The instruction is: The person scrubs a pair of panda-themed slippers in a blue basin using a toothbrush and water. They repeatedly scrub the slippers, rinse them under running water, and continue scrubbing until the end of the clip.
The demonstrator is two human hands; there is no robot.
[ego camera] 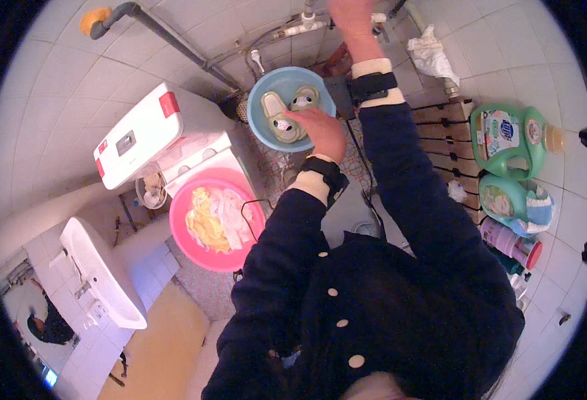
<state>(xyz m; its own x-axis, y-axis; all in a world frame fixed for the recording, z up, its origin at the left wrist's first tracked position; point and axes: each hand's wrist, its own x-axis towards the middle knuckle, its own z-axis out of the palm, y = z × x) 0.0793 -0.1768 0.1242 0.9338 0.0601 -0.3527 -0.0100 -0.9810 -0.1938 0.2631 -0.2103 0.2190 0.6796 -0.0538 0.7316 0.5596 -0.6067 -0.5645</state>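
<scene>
A blue plastic basin on the tiled floor holds a pair of light green slippers with animal faces on the straps. Above the basin's near right side is my left hand, its fingers reaching over the slippers; whether it touches them is unclear. My right hand is stretched up towards the wall pipes, near a white pipe fitting. Its fingers are cut off by the picture's top edge. Nearer and to the left, a pink basin contains yellow and pink cloths.
Left of the basins stand a white and red box, a small waste bin and a washbasin. A slatted shelf on the right bears green detergent bottles and a purple container. Dark cables hang beside the blue basin.
</scene>
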